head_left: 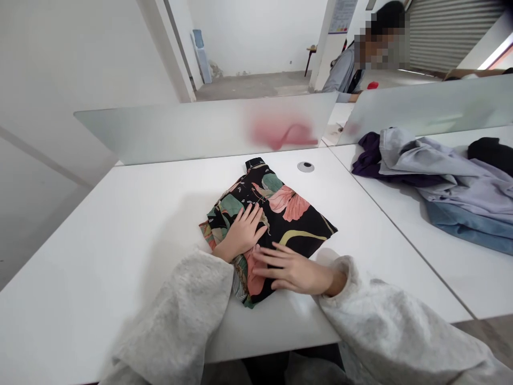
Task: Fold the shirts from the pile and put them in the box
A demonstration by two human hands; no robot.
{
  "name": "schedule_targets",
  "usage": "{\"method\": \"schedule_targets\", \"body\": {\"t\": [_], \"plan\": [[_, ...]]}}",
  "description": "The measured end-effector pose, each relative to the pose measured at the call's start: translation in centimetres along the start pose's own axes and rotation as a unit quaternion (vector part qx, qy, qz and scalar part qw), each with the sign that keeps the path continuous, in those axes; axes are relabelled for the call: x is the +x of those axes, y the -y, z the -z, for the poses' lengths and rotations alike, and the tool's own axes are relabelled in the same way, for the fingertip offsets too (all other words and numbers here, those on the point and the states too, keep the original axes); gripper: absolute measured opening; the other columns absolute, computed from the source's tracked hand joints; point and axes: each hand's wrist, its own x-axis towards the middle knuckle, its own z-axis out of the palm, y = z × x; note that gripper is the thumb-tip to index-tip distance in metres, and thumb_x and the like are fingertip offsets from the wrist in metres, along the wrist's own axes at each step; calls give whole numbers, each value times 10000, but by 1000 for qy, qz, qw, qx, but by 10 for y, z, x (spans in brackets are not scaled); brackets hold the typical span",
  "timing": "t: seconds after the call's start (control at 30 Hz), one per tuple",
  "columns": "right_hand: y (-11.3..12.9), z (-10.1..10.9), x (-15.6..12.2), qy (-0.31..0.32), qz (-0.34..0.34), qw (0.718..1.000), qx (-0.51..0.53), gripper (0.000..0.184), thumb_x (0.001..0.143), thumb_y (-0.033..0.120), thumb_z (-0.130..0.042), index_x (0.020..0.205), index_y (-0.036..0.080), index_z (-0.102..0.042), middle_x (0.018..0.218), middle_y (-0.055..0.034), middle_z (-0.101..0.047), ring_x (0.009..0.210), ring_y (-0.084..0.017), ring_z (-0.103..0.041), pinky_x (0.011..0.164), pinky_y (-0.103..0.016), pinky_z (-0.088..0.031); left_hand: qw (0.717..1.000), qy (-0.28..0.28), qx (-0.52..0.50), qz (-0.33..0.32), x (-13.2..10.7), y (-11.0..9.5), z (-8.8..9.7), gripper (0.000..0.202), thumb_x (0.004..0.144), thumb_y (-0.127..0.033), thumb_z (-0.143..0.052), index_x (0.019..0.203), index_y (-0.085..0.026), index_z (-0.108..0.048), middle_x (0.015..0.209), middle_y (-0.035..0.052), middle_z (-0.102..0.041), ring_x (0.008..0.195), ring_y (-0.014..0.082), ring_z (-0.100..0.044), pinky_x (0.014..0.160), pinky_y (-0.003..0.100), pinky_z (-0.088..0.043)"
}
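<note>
A folded black garment with a pink and green floral print (pixel 288 208) lies on the white table (pixel 120 256) in front of me. My left hand (pixel 242 232) rests flat on its left part, fingers spread and pointing away from me. My right hand (pixel 290 270) lies flat across its near edge, fingers apart and pointing left. Neither hand grips the cloth; both press on it. Grey sleeves cover both my forearms.
A frosted divider panel (pixel 192 128) stands along the table's far edge, next to a round cable grommet (pixel 305 167). On the adjoining table to the right lies a pile of purple, lavender, blue and black clothes (pixel 444 182). Another person (pixel 356 64) sits beyond the divider.
</note>
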Motion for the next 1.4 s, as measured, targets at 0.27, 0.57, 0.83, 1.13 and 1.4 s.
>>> {"method": "schedule_targets", "body": {"t": [0.27, 0.57, 0.83, 1.13, 1.4], "plan": [[-63, 3, -36, -45, -254, 949, -182, 545, 969, 468, -334, 1456, 224, -355, 1493, -112, -353, 1395, -333, -259, 1092, -610, -224, 993, 16, 61, 97, -1, 21, 5, 727, 922, -564, -317, 1437, -52, -342, 1507, 165, -314, 1404, 310, -261, 1149, 467, -213], [-105, 8, -62, -13, -334, 928, -163, 586, 989, 461, -185, 1504, 182, -215, 1536, -145, -246, 1412, -330, -212, 1041, -576, -347, 959, 46, 50, 275, -6, 64, 11, 724, 918, -543, -291, 1465, -68, -284, 1541, 142, -240, 1422, 335, -195, 1135, 523, -203], [-105, 7, -78, -5, -248, 966, -68, 616, 973, 512, -230, 1509, 211, -206, 1522, -134, -289, 1418, -305, -190, 1092, -518, -333, 965, 70, 10, 253, -13, 79, 11, 738, 911, -543, -319, 1475, -70, -256, 1557, 125, -193, 1429, 349, -152, 1146, 514, -162], [-56, -20, -84, -42, -316, 943, -93, 641, 981, 480, -240, 1525, 227, -14, 1563, -122, -152, 1424, -285, -140, 1113, -501, -294, 965, -11, -40, 259, -21, 90, 11, 571, 950, -370, -291, 1428, -59, -314, 1512, 186, -299, 1404, 286, -269, 1138, 467, -214], [30, -9, -100, -23, -345, 938, 8, 641, 936, 522, -368, 1491, 213, -281, 1521, -90, -293, 1374, -279, -315, 1095, -428, -366, 960, -56, -146, 231, -19, 83, 11, 437, 872, -339, -501, 1232, -92, -494, 1417, 198, -444, 1385, 333, -286, 1144, 498, -155]]}}
